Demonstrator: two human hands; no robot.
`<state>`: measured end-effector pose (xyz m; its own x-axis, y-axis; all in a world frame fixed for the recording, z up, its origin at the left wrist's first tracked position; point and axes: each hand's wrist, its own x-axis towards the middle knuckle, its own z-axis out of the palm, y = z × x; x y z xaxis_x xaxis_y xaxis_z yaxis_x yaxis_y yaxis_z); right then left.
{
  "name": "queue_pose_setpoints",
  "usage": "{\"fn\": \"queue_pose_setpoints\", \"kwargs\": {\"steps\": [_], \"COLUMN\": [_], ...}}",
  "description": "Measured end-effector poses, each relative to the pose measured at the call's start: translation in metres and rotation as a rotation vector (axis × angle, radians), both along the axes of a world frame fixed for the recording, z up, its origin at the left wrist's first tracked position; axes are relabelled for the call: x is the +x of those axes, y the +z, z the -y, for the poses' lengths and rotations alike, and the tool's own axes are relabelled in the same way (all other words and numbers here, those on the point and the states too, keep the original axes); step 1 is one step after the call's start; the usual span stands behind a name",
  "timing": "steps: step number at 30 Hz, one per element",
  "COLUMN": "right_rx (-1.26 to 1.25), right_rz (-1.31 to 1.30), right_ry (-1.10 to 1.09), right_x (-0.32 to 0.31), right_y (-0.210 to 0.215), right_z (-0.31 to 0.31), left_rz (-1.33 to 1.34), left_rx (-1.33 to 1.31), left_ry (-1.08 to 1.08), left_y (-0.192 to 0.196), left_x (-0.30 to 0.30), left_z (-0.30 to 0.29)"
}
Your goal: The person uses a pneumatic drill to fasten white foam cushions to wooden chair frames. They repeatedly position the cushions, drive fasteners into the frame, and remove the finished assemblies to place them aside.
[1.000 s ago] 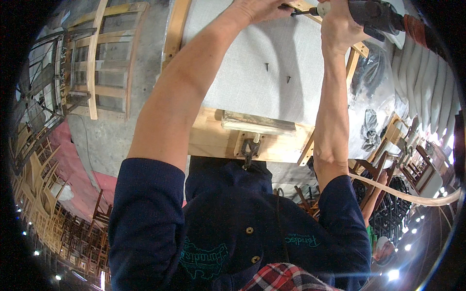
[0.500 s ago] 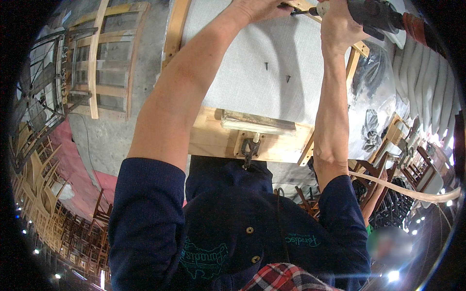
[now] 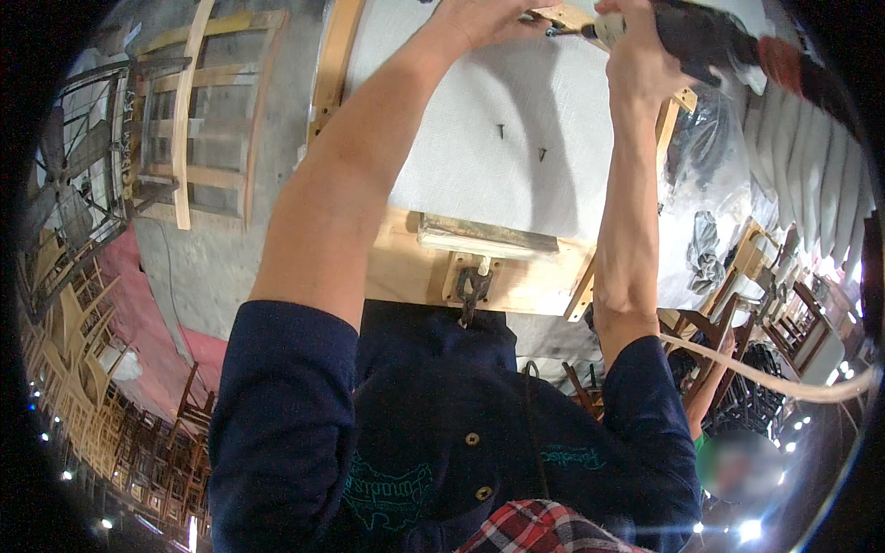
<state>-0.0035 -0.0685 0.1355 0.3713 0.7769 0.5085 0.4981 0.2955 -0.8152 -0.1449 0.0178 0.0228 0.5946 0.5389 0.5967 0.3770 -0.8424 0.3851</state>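
Note:
My right hand (image 3: 636, 69) is wrapped round a dark power driver (image 3: 705, 41), which is blurred by motion. Its bit points left toward the fingers of my left hand (image 3: 479, 20), by a wooden piece at the top edge. Those left fingers are pinched together near the bit tip; what they hold there is too small to make out. Below both hands lies a panel covered in pale grey woven cloth (image 3: 442, 138). Two loose dark screws, one upper (image 3: 501, 131) and one lower (image 3: 542, 155), rest on the cloth between my forearms.
Close to my body, a toggle clamp (image 3: 474, 284) and a wood block (image 3: 489, 236) sit on the wooden board (image 3: 396, 263) along the panel's near edge. Wooden slatted frames (image 3: 207, 120) lie at left. Clear plastic sheeting (image 3: 701, 157), chairs (image 3: 728, 323) and another person's arm (image 3: 710, 382) are at right.
The driver in my right hand has shifted slightly and is now more blurred. My left hand remains beside the bit. The whole view has moved a little; the loose screws still lie on the cloth.

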Motion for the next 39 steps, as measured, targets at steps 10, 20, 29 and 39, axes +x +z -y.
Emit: {"fn": "queue_pose_setpoints", "kwargs": {"steps": [10,20,29,39], "right_rx": [0.184,0.142,0.167,0.368], "right_rz": [0.333,-0.315,-0.083,-0.551], "right_ry": [-0.116,-0.086,-0.111,-0.034], "right_x": [0.039,0.024,0.025,0.041], "right_y": [0.039,0.048,0.054,0.067], "right_z": [0.113,0.155,0.165,0.172], "left_rz": [0.026,-0.18,-0.278,1.147], "left_rx": [0.11,-0.309,-0.242,-1.926], "left_ry": [0.091,-0.092,-0.197,-0.037], "left_y": [-0.003,0.019,0.017,0.075], "left_x": [-0.013,-0.082,-0.071,0.048], "left_z": [0.036,0.149,0.135,0.176]}}
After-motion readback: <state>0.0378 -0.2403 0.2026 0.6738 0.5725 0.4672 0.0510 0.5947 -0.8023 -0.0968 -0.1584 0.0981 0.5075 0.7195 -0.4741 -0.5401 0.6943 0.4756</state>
